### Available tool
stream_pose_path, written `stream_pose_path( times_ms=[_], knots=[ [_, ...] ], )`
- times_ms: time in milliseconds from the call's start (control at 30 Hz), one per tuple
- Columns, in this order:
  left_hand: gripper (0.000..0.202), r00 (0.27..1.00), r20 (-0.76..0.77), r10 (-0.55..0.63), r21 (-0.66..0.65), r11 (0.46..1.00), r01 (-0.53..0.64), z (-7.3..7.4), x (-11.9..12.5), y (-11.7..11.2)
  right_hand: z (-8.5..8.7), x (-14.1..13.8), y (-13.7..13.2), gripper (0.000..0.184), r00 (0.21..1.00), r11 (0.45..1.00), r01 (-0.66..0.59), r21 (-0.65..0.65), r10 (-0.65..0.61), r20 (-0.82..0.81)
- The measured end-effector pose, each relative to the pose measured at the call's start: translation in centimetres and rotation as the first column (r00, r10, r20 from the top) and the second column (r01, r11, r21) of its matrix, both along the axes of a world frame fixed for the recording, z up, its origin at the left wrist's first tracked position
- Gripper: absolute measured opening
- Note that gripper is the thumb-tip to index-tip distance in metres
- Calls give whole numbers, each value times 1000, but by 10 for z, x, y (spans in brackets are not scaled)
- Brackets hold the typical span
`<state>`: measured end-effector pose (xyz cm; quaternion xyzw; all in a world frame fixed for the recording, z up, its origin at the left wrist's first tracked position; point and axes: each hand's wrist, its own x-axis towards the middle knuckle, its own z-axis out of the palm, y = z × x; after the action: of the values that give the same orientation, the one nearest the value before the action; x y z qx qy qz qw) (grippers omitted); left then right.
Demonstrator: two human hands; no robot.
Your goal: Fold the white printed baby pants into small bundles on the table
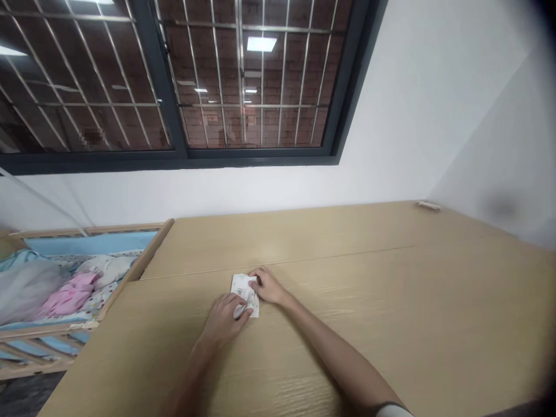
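Note:
A small white packet (pixel 249 295) with faint printing lies on the wooden tabletop, between both hands. My left hand (pixel 223 318) is at its lower left, with thumb and fingers closed on a pale, rounded part at that side; whether this is a fold of the packet or a separate piece I cannot tell. At the packet's upper right edge is my right hand (pixel 268 286), its thumb over the packet and its curled index finger at the top corner. The fingertips' undersides are hidden.
The light wooden tabletop (pixel 347 307) has a seam across it and meets a white wall. A small pale strip (pixel 428 205) lies at the far right corner. On the left stands a wooden crib (pixel 130 272) with bedding and pink cloth (pixel 72 294). A barred window (pixel 256 87) is above.

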<state>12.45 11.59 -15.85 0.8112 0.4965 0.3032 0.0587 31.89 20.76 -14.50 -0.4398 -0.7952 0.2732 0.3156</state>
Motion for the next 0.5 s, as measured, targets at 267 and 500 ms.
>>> stream_pose_path(
  times_ms=[267, 500],
  knots=[
    [31, 998, -59, -20, -177, 984, 10, 18, -10, -13, 10, -3, -37, 11, 994, 995, 86, -44, -83, 69],
    [39, 983, 23, 180, -496, 856, -145, 34, -62, -97, 20, -31, -116, 15, 973, 971, -178, -160, 198, 120]
  ],
)
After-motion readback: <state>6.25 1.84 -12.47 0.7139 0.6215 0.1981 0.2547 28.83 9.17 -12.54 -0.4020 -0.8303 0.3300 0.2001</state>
